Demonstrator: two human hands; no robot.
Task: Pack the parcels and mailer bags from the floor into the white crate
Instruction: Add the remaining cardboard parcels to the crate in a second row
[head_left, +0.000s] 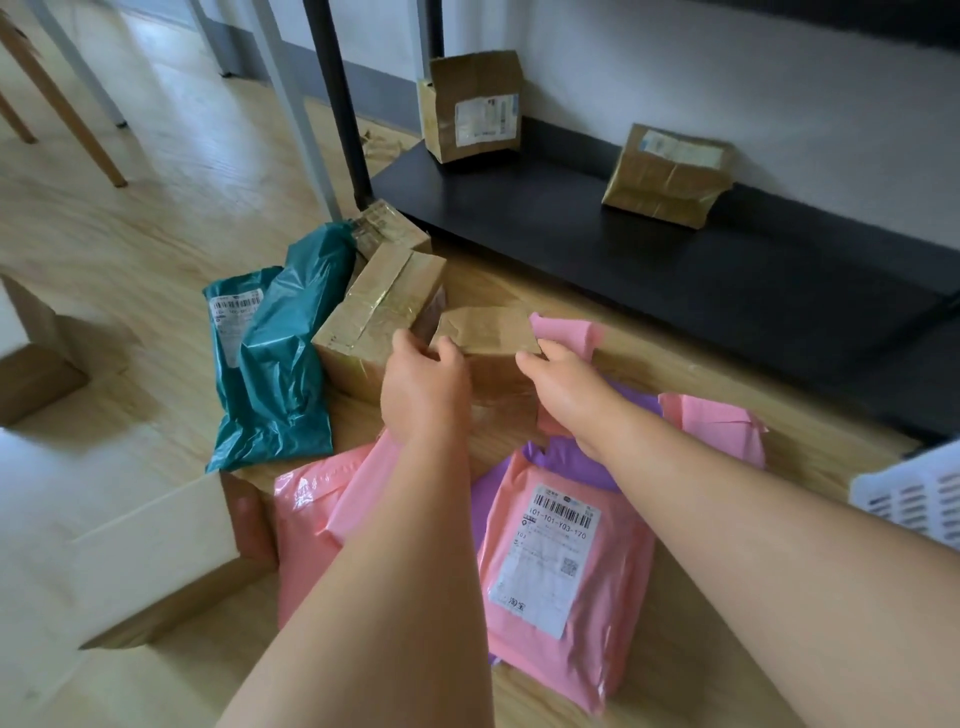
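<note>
Brown taped parcel (485, 332), frame centre: left hand (423, 387) and right hand (563, 387) grip its sides, fingers curled on it.

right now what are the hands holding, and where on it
The small brown parcel: the left hand grips its left end, the right hand its right end, fingers curled at the top edge.

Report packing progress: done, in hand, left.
Done: unclear; only a corner of the white slatted plastic crate shows. In hand: left hand and right hand grip a small brown cardboard box. Left: teal plastic mailer bags, pink labelled mailer bag, larger taped cardboard box.
</note>
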